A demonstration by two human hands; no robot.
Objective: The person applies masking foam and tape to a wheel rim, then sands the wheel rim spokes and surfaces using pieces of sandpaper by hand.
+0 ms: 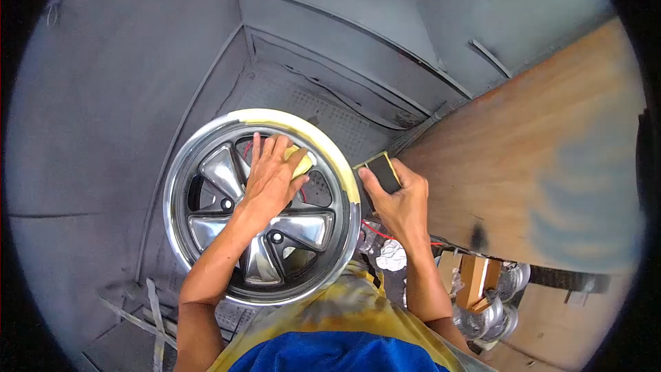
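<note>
A car wheel rim (318, 231) with polished spokes and a black inner face lies below my hands. Yellow tape (337, 158) covers its upper right edge. Over the upper spokes, my left hand (272, 176) presses a yellow piece (299, 161), its fingers partly covering it. To the right of the rim, my right hand (399, 196) grips a dark block with yellow edges (383, 172), the thumb on its near side.
Grey walls (124, 83) surround the left and back. A wooden panel (509, 165) stands at right. Below it are a cardboard box (472, 281), clear plastic containers (482, 320), crumpled white paper (392, 255) and a red cord (375, 230). Crossed bars (155, 317) lie lower left.
</note>
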